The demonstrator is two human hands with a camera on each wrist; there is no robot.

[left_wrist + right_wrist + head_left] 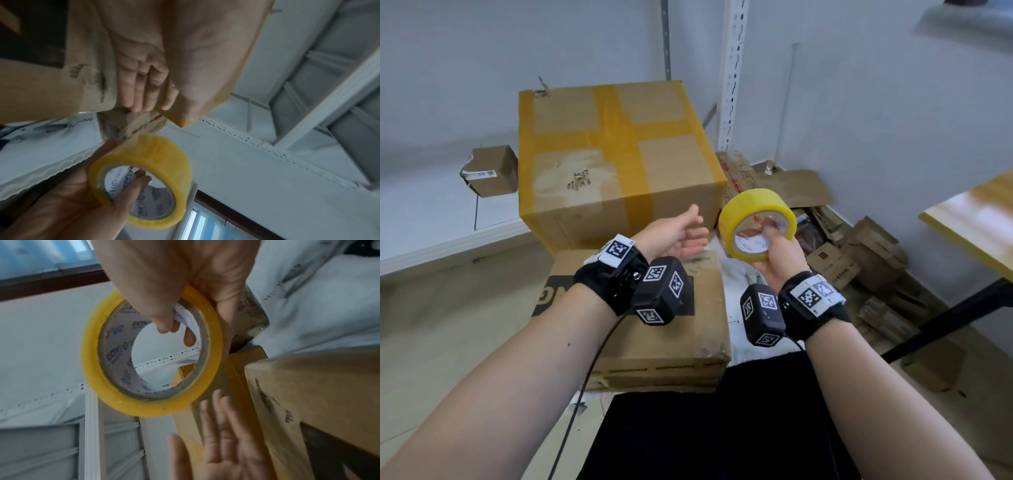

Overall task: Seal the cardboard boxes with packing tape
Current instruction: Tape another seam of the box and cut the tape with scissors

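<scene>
My right hand (777, 240) grips a yellow roll of packing tape (756, 222) in the air, fingers hooked through its core; the roll (148, 353) fills the right wrist view and also shows in the left wrist view (148, 178). My left hand (681, 233) hovers just left of the roll, palm up, fingers relaxed and holding nothing (222, 443). Behind both hands stands a large cardboard box (616, 154) crossed with yellowish tape. A flatter cardboard box (654, 325) with a black print lies under my wrists.
A small cardboard box (489, 171) sits at the left by the wall. Flattened cartons and scraps (859, 257) pile up on the floor at the right. A yellow-edged tabletop (972, 219) juts in from the right. A white perforated upright (732, 68) runs up the wall.
</scene>
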